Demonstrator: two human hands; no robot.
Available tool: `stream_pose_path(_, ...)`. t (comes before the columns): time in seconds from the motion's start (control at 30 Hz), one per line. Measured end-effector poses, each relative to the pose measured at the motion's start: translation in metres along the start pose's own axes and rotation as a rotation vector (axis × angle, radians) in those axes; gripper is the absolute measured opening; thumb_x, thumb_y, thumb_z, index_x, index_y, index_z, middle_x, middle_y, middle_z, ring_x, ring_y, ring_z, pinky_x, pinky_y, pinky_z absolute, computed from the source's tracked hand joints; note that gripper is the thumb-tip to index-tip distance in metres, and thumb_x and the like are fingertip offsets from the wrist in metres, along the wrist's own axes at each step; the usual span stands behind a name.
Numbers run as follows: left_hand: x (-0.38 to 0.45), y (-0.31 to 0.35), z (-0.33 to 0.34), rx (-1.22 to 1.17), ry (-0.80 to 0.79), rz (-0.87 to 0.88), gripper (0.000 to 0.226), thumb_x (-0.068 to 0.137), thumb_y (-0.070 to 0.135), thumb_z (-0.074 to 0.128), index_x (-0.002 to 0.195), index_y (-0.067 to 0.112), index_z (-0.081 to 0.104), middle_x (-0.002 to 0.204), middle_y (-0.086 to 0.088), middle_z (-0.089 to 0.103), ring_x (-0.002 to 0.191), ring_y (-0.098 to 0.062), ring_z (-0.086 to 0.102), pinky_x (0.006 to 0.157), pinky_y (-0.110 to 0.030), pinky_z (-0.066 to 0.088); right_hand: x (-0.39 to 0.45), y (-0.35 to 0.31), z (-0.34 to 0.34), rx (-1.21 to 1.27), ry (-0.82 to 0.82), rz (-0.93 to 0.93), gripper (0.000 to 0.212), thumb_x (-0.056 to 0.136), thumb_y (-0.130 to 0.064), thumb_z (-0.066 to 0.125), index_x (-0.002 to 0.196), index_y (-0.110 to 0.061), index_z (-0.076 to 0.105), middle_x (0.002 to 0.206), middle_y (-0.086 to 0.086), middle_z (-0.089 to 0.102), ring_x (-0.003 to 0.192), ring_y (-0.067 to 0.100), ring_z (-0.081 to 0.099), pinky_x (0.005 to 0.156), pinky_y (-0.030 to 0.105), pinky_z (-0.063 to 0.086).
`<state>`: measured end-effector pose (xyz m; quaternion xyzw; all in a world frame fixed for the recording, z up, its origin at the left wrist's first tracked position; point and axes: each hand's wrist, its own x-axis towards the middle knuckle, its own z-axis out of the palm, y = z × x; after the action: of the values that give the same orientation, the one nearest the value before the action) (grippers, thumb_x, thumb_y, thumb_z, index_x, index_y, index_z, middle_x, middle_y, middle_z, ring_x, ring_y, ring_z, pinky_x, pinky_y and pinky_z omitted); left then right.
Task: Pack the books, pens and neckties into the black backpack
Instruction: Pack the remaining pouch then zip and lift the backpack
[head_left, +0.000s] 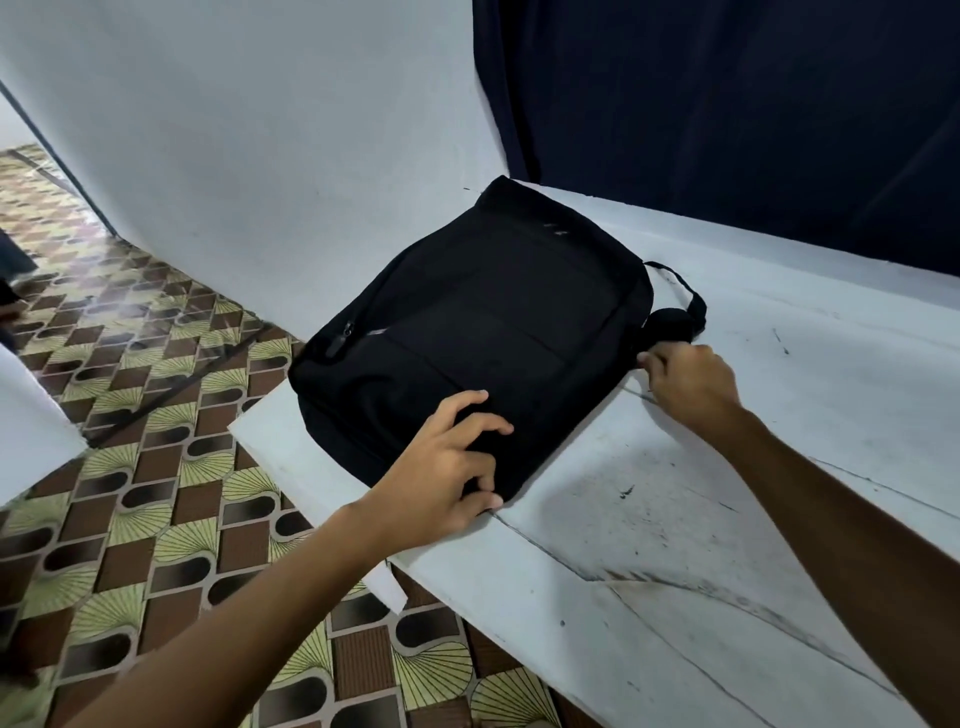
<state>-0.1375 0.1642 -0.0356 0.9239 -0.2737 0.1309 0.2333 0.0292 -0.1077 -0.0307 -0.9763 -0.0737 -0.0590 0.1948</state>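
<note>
The black backpack (498, 312) lies flat on the white table (727, 509), its front pocket zipper facing left. My left hand (441, 473) grips the bag's near bottom corner, fingers curled over the fabric and thumb at the edge. My right hand (691, 384) is at the bag's top right side beside the carry handle (685, 296), fingers curled at the bag's edge; what they pinch is hidden. No books, pens or neckties are in view.
The table's left end and front edge drop to a patterned tiled floor (130, 519). A white wall (260, 156) stands behind the bag on the left, and a dark curtain (727, 104) hangs at the back right.
</note>
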Motion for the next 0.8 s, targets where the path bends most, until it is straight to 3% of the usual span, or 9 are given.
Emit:
stream_pose_path(0.17, 0.001, -0.001, 0.003, 0.007, -0.034, -0.004, 0.018, 0.075, 0.028, 0.074, 0.063, 0.018, 0.066, 0.129, 0.0, 0.056, 0.141, -0.028, 0.026, 0.104, -0.051, 0.039, 0.016, -0.012, 0.013, -0.025, -0.056, 0.059, 0.03, 0.101, -0.026, 0.045, 0.1, -0.01, 0.07, 0.098, 0.02, 0.065, 0.094, 0.04, 0.059, 0.074, 0.036, 0.04)
stream_pose_path(0.33, 0.005, -0.006, -0.005, 0.1, -0.062, 0.052, 0.022, 0.077, 0.043, 0.068, 0.071, 0.023, 0.073, 0.127, 0.001, 0.061, 0.131, -0.02, 0.039, 0.094, -0.047, 0.045, 0.003, -0.009, 0.027, 0.365, -0.112, 0.243, 0.028, 0.098, -0.028, 0.049, 0.096, -0.006, 0.066, 0.08, 0.018, 0.069, 0.071, 0.035, 0.069, 0.068, 0.041, 0.056)
stream_pose_path(0.43, 0.012, -0.015, -0.033, 0.044, 0.142, 0.07, 0.028, 0.082, 0.044, 0.068, 0.077, 0.018, 0.074, 0.116, 0.001, 0.067, 0.114, -0.022, 0.055, 0.089, -0.043, 0.045, -0.02, -0.028, 0.02, 0.684, -0.323, 0.451, 0.046, 0.1, -0.045, 0.044, 0.11, -0.001, 0.054, 0.088, 0.02, 0.069, 0.064, 0.033, 0.072, 0.05, 0.032, 0.054)
stream_pose_path(0.53, 0.011, -0.052, -0.07, 0.028, 0.47, -0.143, 0.024, 0.082, 0.037, 0.068, 0.084, 0.014, 0.075, 0.107, 0.005, 0.068, 0.104, -0.023, 0.059, 0.094, -0.04, 0.045, -0.055, -0.052, 0.011, 0.891, -0.593, 0.519, 0.072, 0.095, -0.065, 0.036, 0.106, 0.003, 0.055, 0.092, 0.023, 0.07, 0.074, 0.037, 0.073, 0.057, 0.035, 0.057)
stream_pose_path(0.6, 0.005, -0.08, -0.091, -0.071, 0.558, -0.389, 0.019, 0.083, 0.041, 0.066, 0.093, 0.026, 0.072, 0.103, 0.017, 0.067, 0.103, -0.022, 0.059, 0.092, -0.04, 0.047, -0.077, -0.065, 0.011, 0.996, -0.745, 0.518, 0.08, 0.091, -0.072, 0.032, 0.101, 0.003, 0.058, 0.09, 0.023, 0.071, 0.081, 0.039, 0.072, 0.062, 0.037, 0.057)
stream_pose_path(0.7, 0.002, -0.112, -0.104, -0.49, 0.491, -0.761, 0.007, 0.094, 0.035, 0.061, 0.099, 0.037, 0.066, 0.102, 0.01, 0.065, 0.102, -0.024, 0.062, 0.08, -0.033, 0.049, -0.1, -0.077, 0.02, 1.137, -0.845, 0.542, 0.095, 0.079, -0.08, 0.031, 0.112, 0.005, 0.057, 0.101, 0.026, 0.07, 0.091, 0.039, 0.071, 0.07, 0.04, 0.058)
stream_pose_path(0.8, -0.001, -0.137, -0.098, -0.847, 0.29, -0.909, 0.03, 0.099, 0.044, 0.048, 0.116, 0.027, 0.066, 0.117, 0.004, 0.069, 0.111, -0.015, 0.062, 0.108, -0.038, 0.042, -0.111, -0.086, 0.024, 1.256, -0.824, 0.538, 0.097, 0.07, -0.079, 0.039, 0.121, 0.001, 0.056, 0.108, 0.025, 0.07, 0.096, 0.037, 0.071, 0.075, 0.041, 0.058)
